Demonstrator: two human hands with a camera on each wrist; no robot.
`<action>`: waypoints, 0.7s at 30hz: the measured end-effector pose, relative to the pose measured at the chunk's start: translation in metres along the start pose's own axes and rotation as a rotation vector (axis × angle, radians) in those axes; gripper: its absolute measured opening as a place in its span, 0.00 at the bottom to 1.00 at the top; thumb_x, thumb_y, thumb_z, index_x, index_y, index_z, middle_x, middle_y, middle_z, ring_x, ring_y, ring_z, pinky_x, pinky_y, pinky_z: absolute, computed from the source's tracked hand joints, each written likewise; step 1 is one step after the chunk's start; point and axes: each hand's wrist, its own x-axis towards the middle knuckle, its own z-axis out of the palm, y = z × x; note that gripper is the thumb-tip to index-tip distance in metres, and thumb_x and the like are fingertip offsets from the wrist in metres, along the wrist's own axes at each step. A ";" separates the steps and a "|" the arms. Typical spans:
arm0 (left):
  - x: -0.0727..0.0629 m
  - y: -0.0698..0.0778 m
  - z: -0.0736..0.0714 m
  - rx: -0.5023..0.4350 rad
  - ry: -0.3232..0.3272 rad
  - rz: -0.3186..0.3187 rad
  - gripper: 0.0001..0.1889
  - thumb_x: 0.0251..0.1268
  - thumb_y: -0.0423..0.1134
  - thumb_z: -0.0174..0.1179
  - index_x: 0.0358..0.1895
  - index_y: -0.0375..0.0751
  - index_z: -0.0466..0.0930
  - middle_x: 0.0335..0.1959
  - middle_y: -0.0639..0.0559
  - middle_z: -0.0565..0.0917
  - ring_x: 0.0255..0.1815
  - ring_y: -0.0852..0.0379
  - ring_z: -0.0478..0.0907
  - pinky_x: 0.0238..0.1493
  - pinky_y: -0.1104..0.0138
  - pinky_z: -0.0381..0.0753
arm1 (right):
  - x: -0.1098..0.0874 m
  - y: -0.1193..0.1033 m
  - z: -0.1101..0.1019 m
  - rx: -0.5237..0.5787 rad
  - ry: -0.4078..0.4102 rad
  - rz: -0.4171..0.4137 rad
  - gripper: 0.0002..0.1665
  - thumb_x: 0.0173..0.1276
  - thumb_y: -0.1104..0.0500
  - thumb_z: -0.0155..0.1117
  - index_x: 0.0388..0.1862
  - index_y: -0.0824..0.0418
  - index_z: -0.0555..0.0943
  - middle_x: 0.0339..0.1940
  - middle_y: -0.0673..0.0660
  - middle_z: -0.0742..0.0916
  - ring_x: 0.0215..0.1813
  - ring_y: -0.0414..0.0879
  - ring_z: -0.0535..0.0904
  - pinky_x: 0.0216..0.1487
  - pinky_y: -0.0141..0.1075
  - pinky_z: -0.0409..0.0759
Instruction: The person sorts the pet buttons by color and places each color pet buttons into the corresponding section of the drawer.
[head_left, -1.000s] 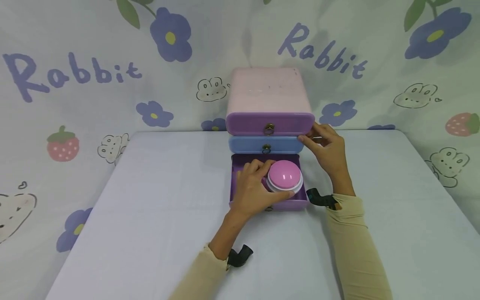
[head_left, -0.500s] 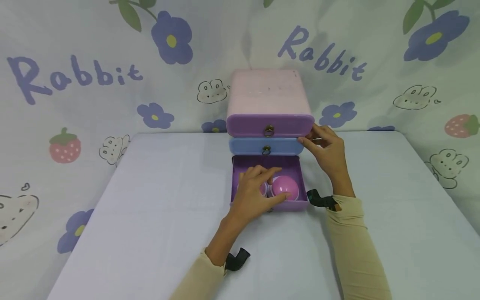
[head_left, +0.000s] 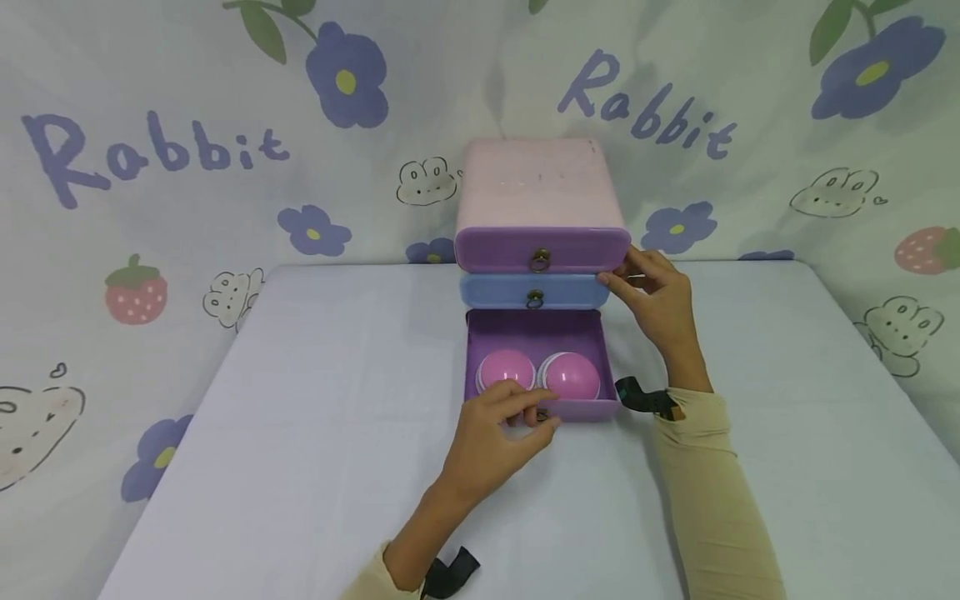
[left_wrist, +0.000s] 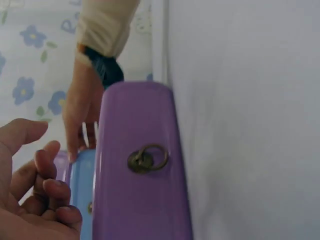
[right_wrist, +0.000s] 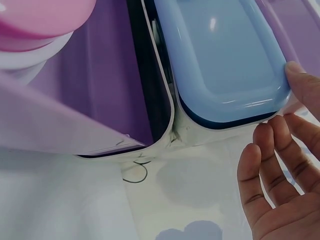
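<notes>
Two round jars, a left one (head_left: pixel 506 367) and a right one (head_left: pixel 572 375), with pink domed lids and white bodies, sit side by side in the pulled-out purple bottom drawer (head_left: pixel 536 333). My left hand (head_left: pixel 489 442) is just in front of that drawer, holding nothing, its fingers loosely bent near the ring pull (left_wrist: pixel 149 159). At the right edge of the small drawer cabinet (head_left: pixel 540 183), my right hand (head_left: pixel 658 307) grips the corner. Its thumb (right_wrist: pixel 301 82) lies on the blue middle drawer (right_wrist: pixel 230 55), and the other fingers are against the cabinet's side.
A purple top drawer (head_left: pixel 498 250) is closed under the cabinet's pale pink top. The cabinet stands at the back of a white table (head_left: pixel 337 417), close to a printed cloth backdrop (head_left: pixel 225 83). Black wrist mounts show on both wrists.
My left hand has set the right jar down in the bottom drawer, let go, and drawn back toward me to the drawer front. My right hand has stayed at the cabinet's edge.
</notes>
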 end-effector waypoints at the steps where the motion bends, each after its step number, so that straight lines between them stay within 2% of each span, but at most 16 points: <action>1: -0.004 0.000 0.001 0.004 0.002 0.019 0.11 0.58 0.34 0.72 0.44 0.42 0.90 0.26 0.60 0.75 0.29 0.56 0.72 0.32 0.69 0.74 | 0.000 0.000 0.000 0.002 0.000 0.000 0.28 0.61 0.73 0.71 0.62 0.69 0.79 0.40 0.62 0.82 0.45 0.50 0.80 0.50 0.31 0.80; 5: -0.016 -0.005 0.006 0.039 0.022 0.065 0.08 0.57 0.34 0.72 0.41 0.42 0.90 0.24 0.60 0.75 0.27 0.58 0.71 0.29 0.72 0.72 | 0.000 0.000 0.000 0.004 -0.001 0.007 0.28 0.61 0.73 0.71 0.62 0.69 0.79 0.40 0.62 0.81 0.46 0.50 0.80 0.50 0.30 0.79; 8: -0.023 -0.011 0.007 0.066 0.027 0.055 0.08 0.56 0.33 0.72 0.41 0.42 0.90 0.24 0.60 0.75 0.26 0.61 0.70 0.28 0.74 0.71 | 0.000 0.001 0.000 0.007 -0.005 0.016 0.29 0.61 0.73 0.71 0.62 0.69 0.79 0.39 0.61 0.81 0.46 0.50 0.80 0.50 0.30 0.79; 11: -0.028 -0.016 0.006 0.101 0.014 -0.022 0.09 0.55 0.33 0.73 0.41 0.40 0.90 0.23 0.59 0.76 0.24 0.61 0.70 0.26 0.75 0.71 | 0.001 0.001 0.000 0.016 -0.008 0.017 0.29 0.61 0.73 0.71 0.62 0.70 0.79 0.39 0.60 0.81 0.46 0.51 0.80 0.50 0.30 0.79; 16: -0.029 -0.021 0.008 0.159 0.004 -0.188 0.10 0.55 0.34 0.74 0.41 0.36 0.89 0.22 0.59 0.77 0.22 0.63 0.69 0.24 0.73 0.71 | 0.002 0.001 -0.001 0.025 -0.005 0.022 0.29 0.61 0.73 0.71 0.62 0.70 0.79 0.39 0.61 0.81 0.46 0.52 0.80 0.50 0.30 0.79; 21: -0.029 -0.029 0.015 0.130 0.025 -0.252 0.06 0.57 0.32 0.72 0.37 0.37 0.90 0.23 0.60 0.77 0.23 0.66 0.70 0.24 0.73 0.74 | 0.001 0.002 -0.001 0.030 0.001 0.025 0.29 0.61 0.73 0.72 0.62 0.69 0.79 0.38 0.59 0.81 0.45 0.49 0.80 0.50 0.29 0.79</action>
